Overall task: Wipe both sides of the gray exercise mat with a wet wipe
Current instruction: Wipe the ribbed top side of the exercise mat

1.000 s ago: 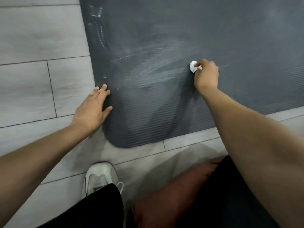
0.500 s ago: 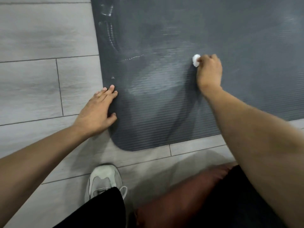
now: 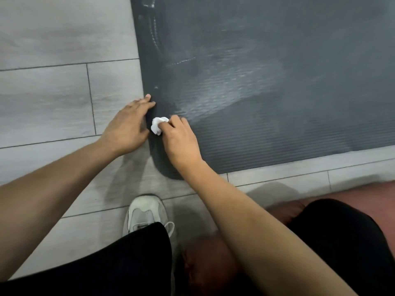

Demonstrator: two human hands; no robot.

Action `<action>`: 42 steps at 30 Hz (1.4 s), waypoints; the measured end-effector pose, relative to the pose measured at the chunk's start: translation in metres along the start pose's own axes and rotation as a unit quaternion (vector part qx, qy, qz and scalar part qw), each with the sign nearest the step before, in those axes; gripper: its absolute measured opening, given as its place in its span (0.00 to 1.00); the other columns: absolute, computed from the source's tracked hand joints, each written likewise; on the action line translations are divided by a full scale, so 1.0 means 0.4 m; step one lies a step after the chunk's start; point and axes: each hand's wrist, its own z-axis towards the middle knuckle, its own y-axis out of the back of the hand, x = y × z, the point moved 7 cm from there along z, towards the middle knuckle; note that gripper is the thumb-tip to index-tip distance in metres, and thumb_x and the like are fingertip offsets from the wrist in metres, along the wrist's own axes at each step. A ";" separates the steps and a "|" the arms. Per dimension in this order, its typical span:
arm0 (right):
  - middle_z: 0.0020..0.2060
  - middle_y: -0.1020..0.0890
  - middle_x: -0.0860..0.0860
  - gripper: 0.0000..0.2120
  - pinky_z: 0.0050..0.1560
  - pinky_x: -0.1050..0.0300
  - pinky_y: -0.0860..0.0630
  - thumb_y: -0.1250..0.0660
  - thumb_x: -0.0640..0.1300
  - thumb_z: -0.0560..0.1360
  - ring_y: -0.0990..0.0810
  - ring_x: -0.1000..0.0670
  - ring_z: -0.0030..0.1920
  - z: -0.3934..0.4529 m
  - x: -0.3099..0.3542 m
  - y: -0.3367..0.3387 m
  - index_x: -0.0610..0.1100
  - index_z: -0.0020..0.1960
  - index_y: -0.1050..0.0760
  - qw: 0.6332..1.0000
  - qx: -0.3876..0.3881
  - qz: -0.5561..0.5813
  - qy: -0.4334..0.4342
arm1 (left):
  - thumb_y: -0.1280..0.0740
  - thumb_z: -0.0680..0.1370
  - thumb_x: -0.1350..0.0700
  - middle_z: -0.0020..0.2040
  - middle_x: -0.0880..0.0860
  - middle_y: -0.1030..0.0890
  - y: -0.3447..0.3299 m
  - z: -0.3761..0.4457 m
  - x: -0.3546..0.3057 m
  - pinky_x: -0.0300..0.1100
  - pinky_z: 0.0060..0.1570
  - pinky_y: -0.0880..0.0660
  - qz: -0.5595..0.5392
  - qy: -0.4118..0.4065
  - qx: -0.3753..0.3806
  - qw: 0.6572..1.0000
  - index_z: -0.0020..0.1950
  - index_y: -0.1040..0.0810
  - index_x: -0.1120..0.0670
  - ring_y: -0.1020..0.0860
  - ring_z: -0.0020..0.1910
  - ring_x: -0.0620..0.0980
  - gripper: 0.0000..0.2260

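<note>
The gray ribbed exercise mat [image 3: 277,71] lies flat on the floor, with wet streaks shining across its middle. My right hand [image 3: 181,139] grips a crumpled white wet wipe [image 3: 157,125] and presses it on the mat near the left edge, close to the rounded near corner. My left hand [image 3: 128,124] lies flat with straight fingers on the mat's left edge, partly on the floor, just left of the wipe.
Light gray wood-look floor planks [image 3: 53,92] surround the mat on the left and in front. My white sneaker [image 3: 147,212] and black-clad legs [image 3: 106,263] are below, near the mat's corner.
My right hand swept the wipe from the middle of the mat leftward and nearer to the left edge, beside my left hand. The left hand stayed on the edge.
</note>
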 end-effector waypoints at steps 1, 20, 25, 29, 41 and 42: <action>0.42 0.24 0.43 0.07 0.36 0.49 0.27 0.35 0.35 0.71 0.27 0.42 0.41 0.002 -0.011 0.019 0.41 0.47 0.20 1.000 -0.004 -0.012 0.021 | 0.29 0.74 0.65 0.82 0.57 0.42 -0.001 0.000 0.004 0.49 0.80 0.46 0.001 0.004 0.005 1.000 0.80 0.36 0.57 0.41 0.81 0.58 0.35; 0.38 0.23 0.41 0.09 0.32 0.51 0.27 0.26 0.32 0.62 0.25 0.40 0.37 -0.102 0.014 0.023 0.38 0.42 0.21 0.998 0.006 0.014 -0.061 | 0.34 0.81 0.56 0.84 0.55 0.48 -0.030 -0.002 -0.017 0.56 0.79 0.43 0.099 0.050 0.006 0.994 0.82 0.42 0.56 0.45 0.81 0.60 0.31; 0.52 0.24 0.41 0.11 0.47 0.49 0.29 0.39 0.37 0.76 0.26 0.39 0.53 -0.083 -0.318 0.165 0.41 0.56 0.24 0.971 -0.021 -0.102 -0.215 | 0.32 0.81 0.56 0.84 0.55 0.46 -0.027 -0.001 -0.016 0.54 0.80 0.46 0.090 0.046 -0.003 0.995 0.81 0.41 0.56 0.44 0.81 0.60 0.31; 0.52 0.24 0.39 0.12 0.50 0.47 0.29 0.42 0.38 0.76 0.25 0.36 0.52 -0.172 -0.638 0.354 0.40 0.55 0.24 0.923 -0.061 -0.143 -0.352 | 0.32 0.81 0.57 0.83 0.57 0.44 -0.034 0.001 -0.015 0.54 0.79 0.44 0.084 0.035 -0.013 0.996 0.80 0.39 0.58 0.42 0.80 0.62 0.30; 0.41 0.24 0.42 0.12 0.29 0.52 0.33 0.29 0.33 0.65 0.24 0.39 0.40 -0.170 -0.062 0.050 0.40 0.47 0.25 0.997 0.050 -0.019 -0.060 | 0.33 0.78 0.62 0.77 0.57 0.33 -0.048 -0.024 -0.079 0.55 0.74 0.35 0.047 -0.043 -0.038 0.997 0.74 0.28 0.56 0.33 0.73 0.62 0.24; 0.43 0.24 0.41 0.11 0.31 0.51 0.31 0.30 0.33 0.67 0.24 0.38 0.42 -0.169 -0.112 0.074 0.40 0.49 0.25 0.995 0.046 -0.030 -0.085 | 0.32 0.78 0.61 0.78 0.57 0.34 -0.049 -0.024 -0.074 0.55 0.75 0.36 0.045 -0.045 -0.030 0.998 0.75 0.29 0.55 0.33 0.73 0.62 0.24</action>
